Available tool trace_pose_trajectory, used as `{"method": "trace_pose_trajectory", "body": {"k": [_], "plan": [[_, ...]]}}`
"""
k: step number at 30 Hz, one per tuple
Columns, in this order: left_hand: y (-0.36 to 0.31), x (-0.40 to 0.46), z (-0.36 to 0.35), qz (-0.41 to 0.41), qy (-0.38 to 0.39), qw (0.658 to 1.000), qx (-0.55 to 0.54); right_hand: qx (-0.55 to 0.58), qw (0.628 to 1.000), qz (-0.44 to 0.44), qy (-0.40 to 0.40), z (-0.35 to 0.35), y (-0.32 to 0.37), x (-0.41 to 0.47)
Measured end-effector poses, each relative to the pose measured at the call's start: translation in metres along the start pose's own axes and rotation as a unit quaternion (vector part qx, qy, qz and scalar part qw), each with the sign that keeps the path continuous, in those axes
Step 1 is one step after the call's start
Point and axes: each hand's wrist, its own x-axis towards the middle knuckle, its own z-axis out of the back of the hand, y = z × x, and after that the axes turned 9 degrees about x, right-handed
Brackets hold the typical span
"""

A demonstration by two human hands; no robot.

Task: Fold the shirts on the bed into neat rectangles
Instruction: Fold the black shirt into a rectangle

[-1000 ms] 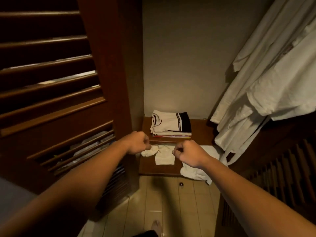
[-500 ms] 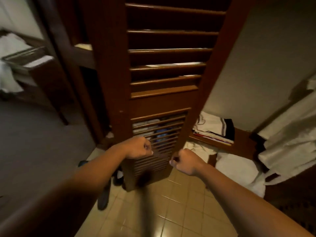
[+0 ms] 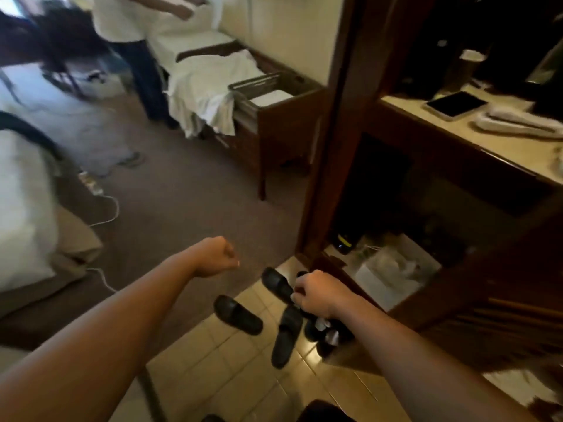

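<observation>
My left hand (image 3: pixel 214 256) is curled into a fist above the carpet and holds nothing. My right hand (image 3: pixel 315 293) is also curled, empty, and hangs over black slippers by the wardrobe's foot. A bed with white sheets (image 3: pixel 21 208) lies at the left edge. A second bed (image 3: pixel 210 83) with rumpled white linen stands at the back. No shirt shows on either bed from here.
A person in a white top (image 3: pixel 122 22) stands by the far bed. Black slippers (image 3: pixel 237 313) lie on the tiled floor. A white cable (image 3: pixel 105 219) runs across the carpet. A wooden wardrobe post (image 3: pixel 332 147) and a desk with a tablet (image 3: pixel 455 104) fill the right.
My view has swung left from the closet shelf with folded shirts, past the louvred door, to the bedroom. Both fists stay curled and have drifted apart.
</observation>
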Motion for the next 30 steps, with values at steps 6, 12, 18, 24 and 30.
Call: {"method": "trace_pose_trajectory", "body": {"k": [6,12,18,24,30], "plan": [[0.108,-0.009,0.013,0.071,-0.022,0.995,-0.061,-0.043,0.995,0.075,0.053,0.018,0.086,0.099],[0.175,0.009,0.039,0.132,-0.027,0.982,-0.13,-0.079,0.983,0.137,0.091,0.036,0.153,0.197],[0.237,0.034,0.088,0.197,-0.052,0.965,-0.163,-0.102,0.974,0.176,0.103,0.068,0.224,0.295],[0.303,0.053,0.124,0.235,-0.087,0.957,-0.144,-0.132,0.957,0.231,0.113,0.086,0.297,0.378],[0.39,0.089,0.159,0.24,-0.085,0.956,-0.144,-0.152,0.946,0.261,0.12,0.094,0.367,0.461]]}}
